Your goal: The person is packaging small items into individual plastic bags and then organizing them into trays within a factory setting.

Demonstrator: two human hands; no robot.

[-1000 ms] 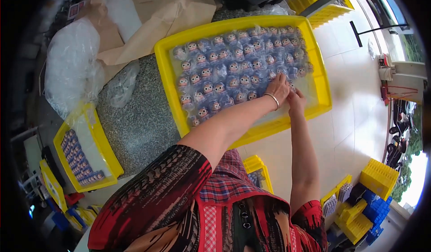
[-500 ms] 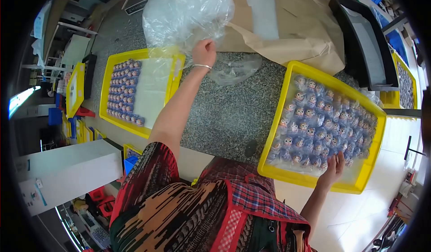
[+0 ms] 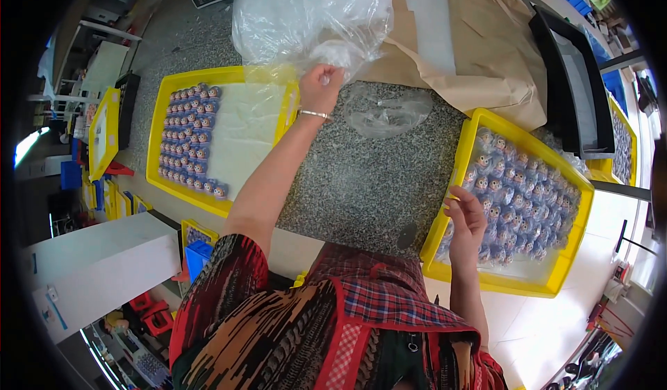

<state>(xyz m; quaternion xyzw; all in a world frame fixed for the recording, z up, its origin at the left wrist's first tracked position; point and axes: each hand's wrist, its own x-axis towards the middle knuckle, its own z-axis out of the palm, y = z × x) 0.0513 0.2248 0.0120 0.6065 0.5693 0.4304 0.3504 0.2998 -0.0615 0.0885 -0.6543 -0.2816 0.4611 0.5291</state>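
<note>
My left hand (image 3: 321, 90) is closed in a pinch at the lower edge of a large clear plastic bag (image 3: 313, 15), seemingly gripping its film. Over the left rim of the right yellow tray (image 3: 511, 284) hovers my right hand (image 3: 467, 223), fingers loosely curled and apart, with nothing visible in them. That tray holds many small figures (image 3: 517, 202) with round eyes, wrapped in clear plastic. To the left, another yellow tray (image 3: 292, 105) has rows of similar figures (image 3: 186, 136) along its left side and a bare pale liner beside them.
Brown paper (image 3: 497, 50) spreads over the back of the speckled grey table (image 3: 347, 188). Loose clear film (image 3: 389, 112) lies near the middle. A black tray (image 3: 573, 77) stands at the back right, and a white box-like surface (image 3: 104, 251) is at left.
My right hand has lifted away from the near edge of the figures and moved left and farther out, to the tray's left rim. My left hand stays at the plastic bag.
</note>
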